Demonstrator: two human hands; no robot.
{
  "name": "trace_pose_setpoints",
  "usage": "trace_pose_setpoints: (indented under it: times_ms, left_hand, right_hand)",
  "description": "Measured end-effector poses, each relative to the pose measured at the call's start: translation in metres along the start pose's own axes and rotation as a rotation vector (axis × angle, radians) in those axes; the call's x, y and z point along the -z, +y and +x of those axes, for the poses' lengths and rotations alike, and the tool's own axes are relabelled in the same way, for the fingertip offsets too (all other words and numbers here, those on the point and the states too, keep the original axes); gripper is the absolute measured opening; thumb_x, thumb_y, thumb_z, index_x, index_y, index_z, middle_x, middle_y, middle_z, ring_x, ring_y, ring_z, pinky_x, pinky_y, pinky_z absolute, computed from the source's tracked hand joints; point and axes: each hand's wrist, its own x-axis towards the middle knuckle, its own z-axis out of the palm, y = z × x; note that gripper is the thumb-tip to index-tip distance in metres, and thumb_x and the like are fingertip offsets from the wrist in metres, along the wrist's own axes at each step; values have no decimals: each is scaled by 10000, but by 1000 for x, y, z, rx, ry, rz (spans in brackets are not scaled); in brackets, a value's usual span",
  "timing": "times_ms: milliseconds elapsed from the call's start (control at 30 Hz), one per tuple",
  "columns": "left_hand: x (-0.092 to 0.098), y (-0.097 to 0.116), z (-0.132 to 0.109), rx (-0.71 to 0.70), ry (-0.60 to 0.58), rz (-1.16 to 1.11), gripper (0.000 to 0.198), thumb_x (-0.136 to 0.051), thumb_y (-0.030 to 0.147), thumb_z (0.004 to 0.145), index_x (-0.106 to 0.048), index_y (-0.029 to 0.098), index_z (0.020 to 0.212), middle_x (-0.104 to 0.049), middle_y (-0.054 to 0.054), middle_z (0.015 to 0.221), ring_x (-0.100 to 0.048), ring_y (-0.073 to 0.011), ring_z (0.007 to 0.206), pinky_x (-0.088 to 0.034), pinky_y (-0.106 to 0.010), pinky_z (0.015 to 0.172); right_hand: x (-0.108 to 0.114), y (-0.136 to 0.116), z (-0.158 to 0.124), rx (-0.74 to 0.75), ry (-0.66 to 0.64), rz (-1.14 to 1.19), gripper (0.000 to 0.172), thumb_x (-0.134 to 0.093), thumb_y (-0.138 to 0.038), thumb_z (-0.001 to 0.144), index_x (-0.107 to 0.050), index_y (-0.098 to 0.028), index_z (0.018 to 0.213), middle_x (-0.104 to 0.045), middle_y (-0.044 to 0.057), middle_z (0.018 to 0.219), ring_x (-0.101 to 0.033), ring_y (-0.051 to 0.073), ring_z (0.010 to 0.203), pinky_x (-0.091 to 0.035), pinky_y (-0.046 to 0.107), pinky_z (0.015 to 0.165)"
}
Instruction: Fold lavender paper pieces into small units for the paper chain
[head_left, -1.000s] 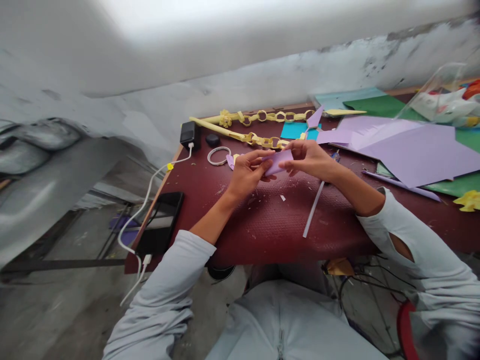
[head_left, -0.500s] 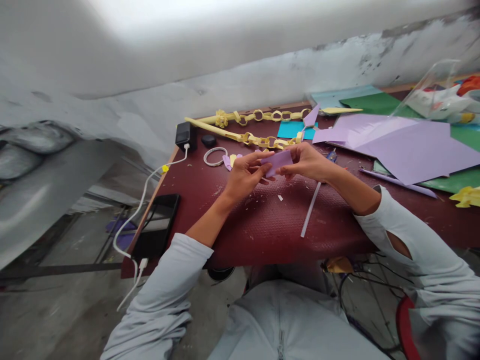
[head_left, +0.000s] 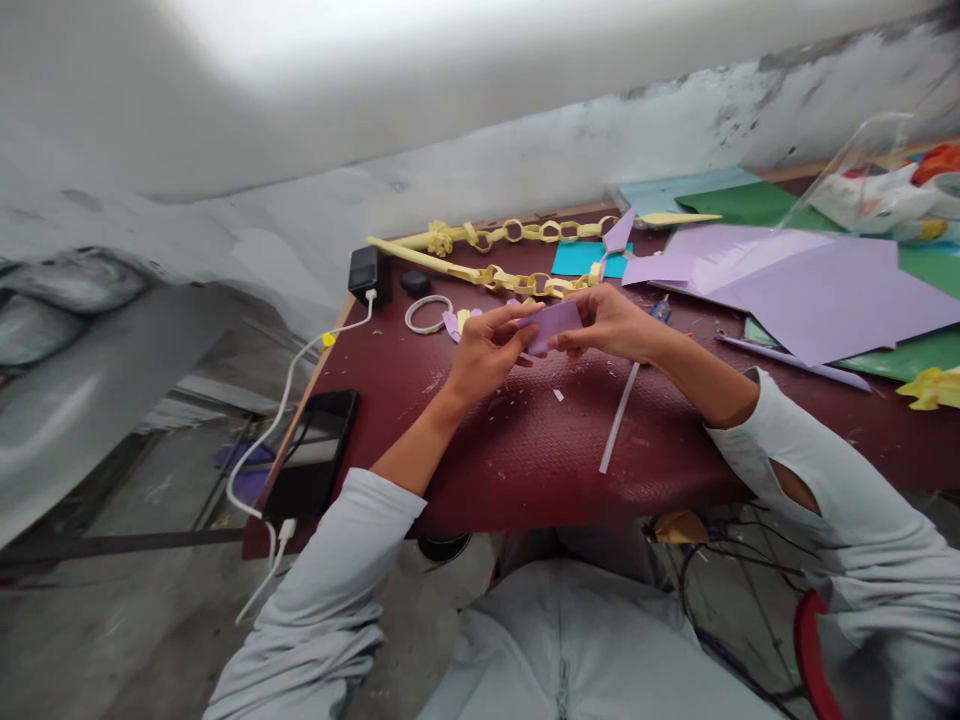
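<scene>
"Out over the middle of the surface [head_left: 480,470], there's a small piece of purple paper [head_left: 553,325] up in the air. Anyone else catch what just changed?"

"Barely anything tbh. Compared with a second ago, the right hand [head_left: 609,325] has nudged its grip a bit lower on the paper's right side. The last half second looks pretty much frozen."

"And the left hand [head_left: 482,350]?"

"Pinching the left end, same as before. So both hands have hold of that one piece, which I'd read as a tiny regrip and not a new step. Can't see what the fingers behind it are doing though."

"Anything else move?"

"Nope. White strip [head_left: 619,420] lies near the right forearm, yellow paper chains [head_left: 499,279] are just beyond the hands, big purple sheets [head_left: 832,300] off to the right, all where they were."
</scene>
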Motion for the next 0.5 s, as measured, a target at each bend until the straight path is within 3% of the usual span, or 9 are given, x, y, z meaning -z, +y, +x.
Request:
trace_pose_setpoints:
  times_ms: [500]
  left_hand:
    - [-1, 1, -1, -18, -21, -7, 505, -899, 525, 975, -858, 207, 1365, -861, -76, 999, -842, -176, 748, -728, -258, 620]
  right_hand:
    - [-1, 3, -2, -67, -1, 26, 407, -1046, -365, 760, -843, -130, 1023, -822, 72, 865, -720, 152, 689, -634, 253, 614]
